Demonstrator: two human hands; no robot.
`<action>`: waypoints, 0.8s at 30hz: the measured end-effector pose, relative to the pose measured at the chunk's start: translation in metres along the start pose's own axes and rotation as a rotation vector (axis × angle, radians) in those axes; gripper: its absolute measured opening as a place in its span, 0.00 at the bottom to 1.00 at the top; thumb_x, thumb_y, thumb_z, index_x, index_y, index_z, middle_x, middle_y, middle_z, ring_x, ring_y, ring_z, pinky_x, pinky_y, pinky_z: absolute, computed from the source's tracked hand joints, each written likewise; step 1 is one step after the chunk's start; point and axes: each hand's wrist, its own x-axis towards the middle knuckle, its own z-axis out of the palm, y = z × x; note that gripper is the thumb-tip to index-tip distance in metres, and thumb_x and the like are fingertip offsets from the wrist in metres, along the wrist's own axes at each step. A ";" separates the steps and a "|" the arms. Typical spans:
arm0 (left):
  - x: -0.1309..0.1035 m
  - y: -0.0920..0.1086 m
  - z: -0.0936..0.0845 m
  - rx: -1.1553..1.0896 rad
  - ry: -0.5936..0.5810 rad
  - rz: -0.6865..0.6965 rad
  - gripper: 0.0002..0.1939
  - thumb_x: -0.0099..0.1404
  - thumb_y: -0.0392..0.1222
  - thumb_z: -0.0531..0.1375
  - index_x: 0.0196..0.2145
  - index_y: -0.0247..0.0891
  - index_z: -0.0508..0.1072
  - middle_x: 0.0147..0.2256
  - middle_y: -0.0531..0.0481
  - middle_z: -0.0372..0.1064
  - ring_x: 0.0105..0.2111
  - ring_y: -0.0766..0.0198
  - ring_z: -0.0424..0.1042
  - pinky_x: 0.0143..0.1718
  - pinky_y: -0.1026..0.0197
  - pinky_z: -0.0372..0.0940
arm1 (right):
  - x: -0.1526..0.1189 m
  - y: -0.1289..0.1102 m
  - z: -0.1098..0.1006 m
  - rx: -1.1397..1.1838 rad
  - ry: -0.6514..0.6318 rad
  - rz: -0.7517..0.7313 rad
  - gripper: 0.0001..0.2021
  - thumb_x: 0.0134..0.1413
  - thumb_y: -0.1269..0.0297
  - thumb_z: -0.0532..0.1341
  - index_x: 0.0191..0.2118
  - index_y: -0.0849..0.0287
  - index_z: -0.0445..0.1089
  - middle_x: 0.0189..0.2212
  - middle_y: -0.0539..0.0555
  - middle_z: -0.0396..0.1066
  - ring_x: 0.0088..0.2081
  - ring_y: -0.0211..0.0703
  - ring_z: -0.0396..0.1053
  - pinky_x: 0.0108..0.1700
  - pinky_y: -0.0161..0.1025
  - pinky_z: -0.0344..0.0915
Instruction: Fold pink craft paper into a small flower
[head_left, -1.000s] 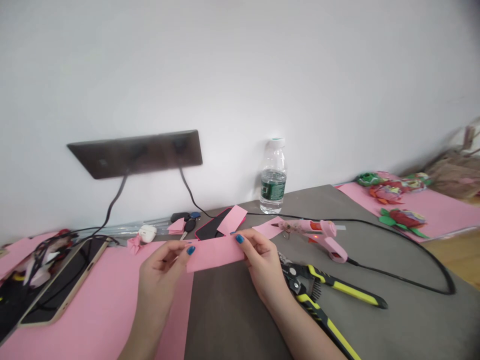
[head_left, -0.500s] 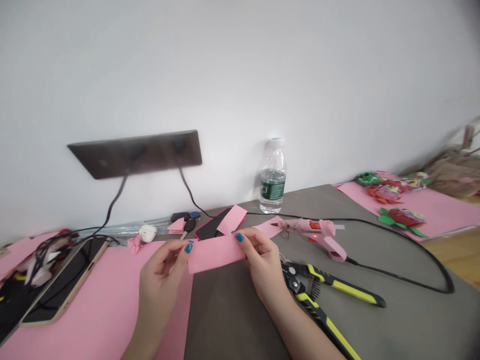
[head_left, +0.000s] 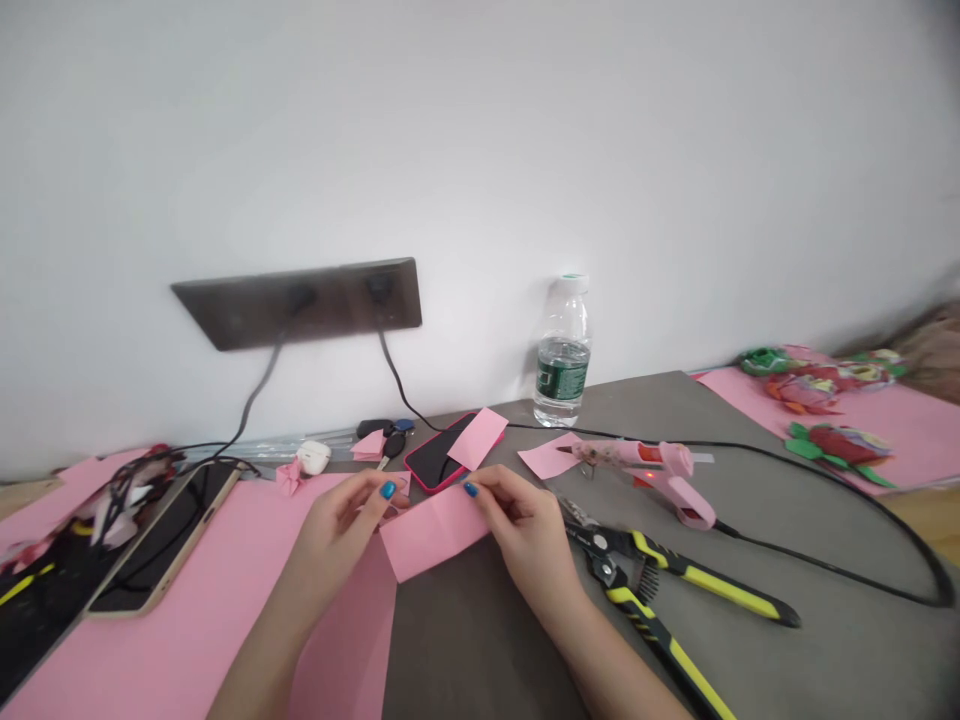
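Observation:
My right hand [head_left: 529,525] pinches the upper right end of a creased pink paper strip [head_left: 431,540] between thumb and fingers. The strip's left end hangs lower, tilted over the grey tabletop. Close to its upper left edge is my left hand [head_left: 345,530], fingers curled and thumb a little apart from the paper. Whether its fingertips touch the strip's back is hard to see. Just beyond the hands, a pink paper piece [head_left: 478,438] lies across a phone in a red-pink case [head_left: 431,465]. Another pink piece [head_left: 544,458] lies by the tip of a pink glue gun [head_left: 637,458].
Yellow-and-black wire strippers [head_left: 622,560] lie beside my right forearm. A water bottle [head_left: 562,375] stands against the wall, below and right of a socket strip [head_left: 315,303]. Large pink paper [head_left: 187,610] and another phone [head_left: 165,540] lie left. Paper flowers [head_left: 840,445] sit right, beyond a looping black cable [head_left: 847,455].
My left thumb has come off the strip's left end, which now hangs lower and shows a crease. The right hand keeps its pinch. The view has shifted slightly left.

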 end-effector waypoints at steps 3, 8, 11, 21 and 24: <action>-0.003 0.004 0.003 0.107 -0.087 0.034 0.15 0.67 0.50 0.52 0.35 0.40 0.74 0.34 0.48 0.74 0.36 0.58 0.71 0.34 0.62 0.64 | -0.002 0.000 0.001 -0.037 -0.083 -0.044 0.08 0.58 0.68 0.57 0.31 0.61 0.73 0.23 0.50 0.71 0.23 0.35 0.63 0.25 0.30 0.56; -0.008 0.004 0.014 0.360 -0.198 0.102 0.14 0.68 0.47 0.51 0.27 0.40 0.68 0.24 0.55 0.64 0.25 0.64 0.63 0.26 0.64 0.53 | -0.004 0.001 0.004 -0.069 -0.190 -0.097 0.09 0.59 0.68 0.57 0.31 0.60 0.73 0.23 0.50 0.72 0.23 0.35 0.63 0.27 0.30 0.57; -0.008 0.004 0.019 0.455 -0.190 0.134 0.16 0.69 0.45 0.49 0.24 0.40 0.60 0.21 0.57 0.57 0.23 0.65 0.60 0.25 0.64 0.50 | -0.005 0.001 0.005 -0.068 -0.229 -0.090 0.09 0.60 0.67 0.57 0.31 0.60 0.73 0.23 0.50 0.71 0.24 0.35 0.64 0.28 0.30 0.58; -0.007 0.002 0.024 0.372 -0.211 0.199 0.14 0.71 0.45 0.46 0.27 0.41 0.58 0.21 0.58 0.54 0.21 0.66 0.57 0.24 0.64 0.47 | -0.004 -0.003 0.008 0.274 -0.243 0.155 0.13 0.57 0.55 0.61 0.31 0.61 0.71 0.22 0.50 0.71 0.23 0.36 0.65 0.25 0.32 0.59; -0.007 0.002 0.025 0.306 -0.163 0.224 0.14 0.71 0.44 0.45 0.27 0.41 0.58 0.22 0.58 0.53 0.21 0.66 0.55 0.24 0.64 0.48 | -0.002 -0.004 0.010 0.415 -0.313 0.309 0.18 0.51 0.48 0.64 0.29 0.61 0.69 0.19 0.48 0.68 0.20 0.36 0.65 0.22 0.31 0.60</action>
